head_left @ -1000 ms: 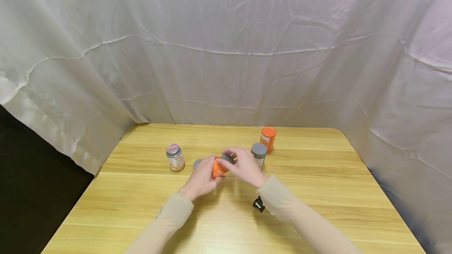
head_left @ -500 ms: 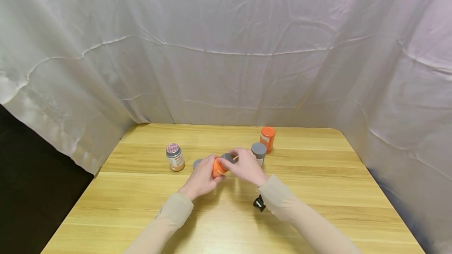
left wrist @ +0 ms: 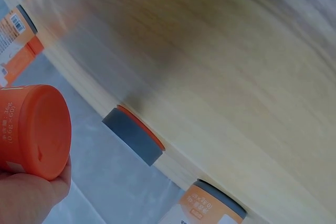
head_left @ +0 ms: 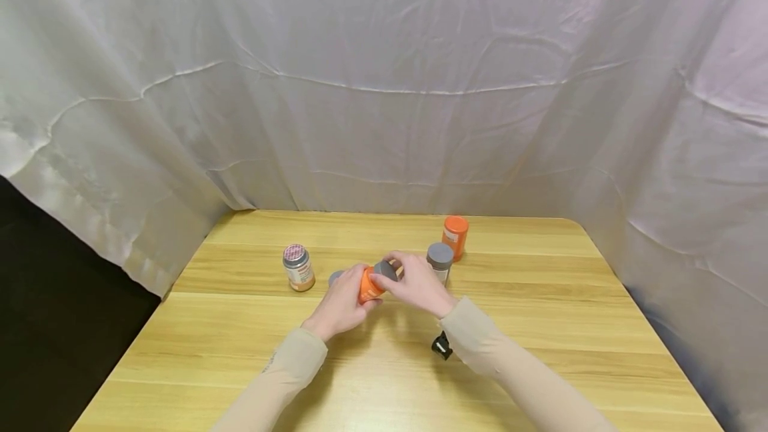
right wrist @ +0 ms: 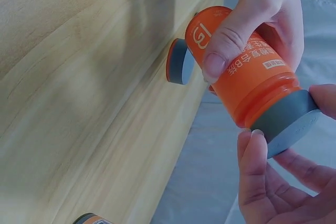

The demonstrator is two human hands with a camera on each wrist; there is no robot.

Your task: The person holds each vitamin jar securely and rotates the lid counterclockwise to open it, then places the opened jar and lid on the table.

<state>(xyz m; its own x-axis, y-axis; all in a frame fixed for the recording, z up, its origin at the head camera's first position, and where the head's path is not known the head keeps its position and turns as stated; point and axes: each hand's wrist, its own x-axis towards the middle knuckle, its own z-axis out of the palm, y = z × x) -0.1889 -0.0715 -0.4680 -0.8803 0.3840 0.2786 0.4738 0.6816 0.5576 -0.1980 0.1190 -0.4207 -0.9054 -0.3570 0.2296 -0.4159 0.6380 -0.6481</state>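
Observation:
My left hand (head_left: 345,302) grips an orange supplement bottle (right wrist: 239,72) round its body, thumb across the printed label. The bottle is tilted, its cap end toward my right hand (head_left: 418,283). In the right wrist view, fingers and thumb of the right hand pinch the rim of its grey cap (right wrist: 287,121), which sits over the bottle's neck. The left wrist view shows the bottle's plain orange base. A loose grey lid (left wrist: 134,136) with an orange inside lies on the table beside the left hand; the head view shows only part of it.
A grey-capped bottle (head_left: 299,271) with a patterned top stands at the left. Another grey-capped bottle (head_left: 441,256) is just behind the right hand, with an orange container (head_left: 455,239) farther back. A small black device (head_left: 442,345) shows at the right cuff. Grey curtains surround the wooden table (head_left: 540,299).
The right hand's fingers have shifted slightly on the grey cap, and more of its top shows. The left hand and the bottle have stayed nearly still.

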